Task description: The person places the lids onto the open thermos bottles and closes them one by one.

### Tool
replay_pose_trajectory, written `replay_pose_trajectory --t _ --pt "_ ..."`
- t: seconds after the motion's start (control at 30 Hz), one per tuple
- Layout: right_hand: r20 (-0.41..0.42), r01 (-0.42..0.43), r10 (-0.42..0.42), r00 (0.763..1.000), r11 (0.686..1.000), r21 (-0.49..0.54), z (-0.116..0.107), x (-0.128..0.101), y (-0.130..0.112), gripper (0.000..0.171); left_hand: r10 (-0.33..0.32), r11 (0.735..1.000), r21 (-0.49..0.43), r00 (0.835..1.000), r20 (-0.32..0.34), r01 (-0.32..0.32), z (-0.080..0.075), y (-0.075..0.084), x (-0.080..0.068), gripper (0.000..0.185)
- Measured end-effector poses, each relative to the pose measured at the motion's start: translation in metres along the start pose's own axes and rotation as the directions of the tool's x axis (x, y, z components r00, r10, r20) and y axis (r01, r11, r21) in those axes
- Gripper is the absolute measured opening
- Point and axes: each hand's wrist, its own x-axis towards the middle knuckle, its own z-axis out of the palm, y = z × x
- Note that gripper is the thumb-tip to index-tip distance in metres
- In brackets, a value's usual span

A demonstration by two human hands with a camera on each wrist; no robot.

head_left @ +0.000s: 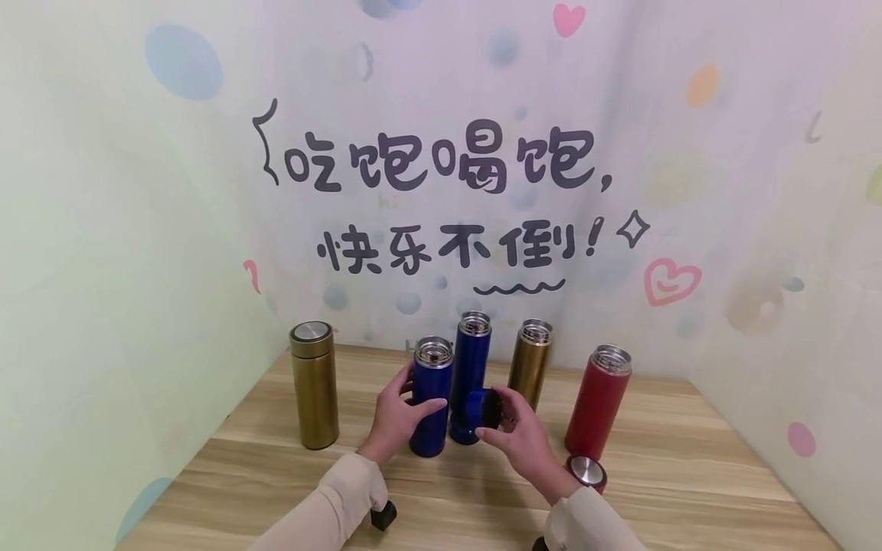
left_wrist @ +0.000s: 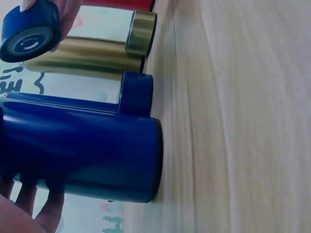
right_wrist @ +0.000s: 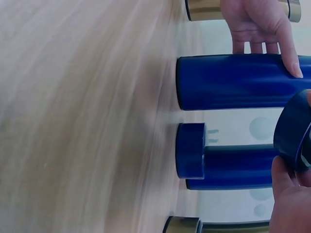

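Note:
My left hand (head_left: 403, 413) grips an uncapped blue thermos bottle (head_left: 431, 417), its thumb across the front and fingers at the far side. The bottle stands upright, its steel mouth bare. In my right hand (head_left: 522, 436) a blue lid (head_left: 485, 408) is pinched between thumb and fingers, tilted and held off to the right of that bottle. Its underside faces the left wrist view. Just behind stands a second uncapped blue bottle (head_left: 472, 348), with another blue lid (right_wrist: 191, 150) on the table in front of it.
A capped gold bottle (head_left: 315, 390) stands at the left. To the right are an uncapped gold bottle (head_left: 532, 360) with its gold lid (left_wrist: 141, 33) nearby, and an uncapped red bottle (head_left: 599, 402) with a red lid (head_left: 587, 473) before it. A printed cloth backdrop (head_left: 441, 92) rises behind the wooden table (head_left: 234, 474).

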Motion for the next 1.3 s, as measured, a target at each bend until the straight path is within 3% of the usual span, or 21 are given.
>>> replay_pose_trajectory --t 0.17,0.37,0.6,0.7,0.97,1.2,1.3 --pt "0.007 0.018 -0.018 1.000 0.997 0.078 0.003 0.002 -0.005 0.068 -0.027 1.000 -0.005 0.999 0.022 0.027 0.001 0.007 -0.002 0.081" --pt "-0.002 0.033 -0.033 0.999 0.988 0.150 0.006 0.004 -0.012 0.069 0.010 1.000 -0.014 0.999 0.040 -0.010 -0.001 0.033 -0.011 0.075" --pt "-0.022 0.059 -0.056 0.998 0.980 0.189 0.008 0.009 -0.018 0.067 0.008 1.000 -0.017 1.000 0.016 -0.007 0.005 0.006 -0.004 0.080" --pt "-0.037 0.090 -0.084 0.996 0.974 0.209 0.011 0.012 -0.020 0.065 0.010 1.000 -0.026 1.000 0.010 -0.010 0.006 0.002 -0.003 0.081" --pt "-0.053 0.087 -0.076 0.996 0.963 0.254 0.014 0.017 -0.031 0.068 -0.008 0.999 -0.033 1.000 0.010 0.009 0.009 0.003 -0.004 0.079" --pt "-0.070 0.096 -0.081 0.994 0.963 0.251 0.016 0.022 -0.035 0.071 -0.014 0.999 -0.033 1.000 0.024 0.015 0.004 0.036 -0.014 0.076" --pt "-0.074 0.104 -0.088 0.993 0.963 0.249 0.017 0.024 -0.037 0.072 0.000 1.000 -0.015 1.000 0.017 0.000 0.006 0.021 -0.010 0.077"
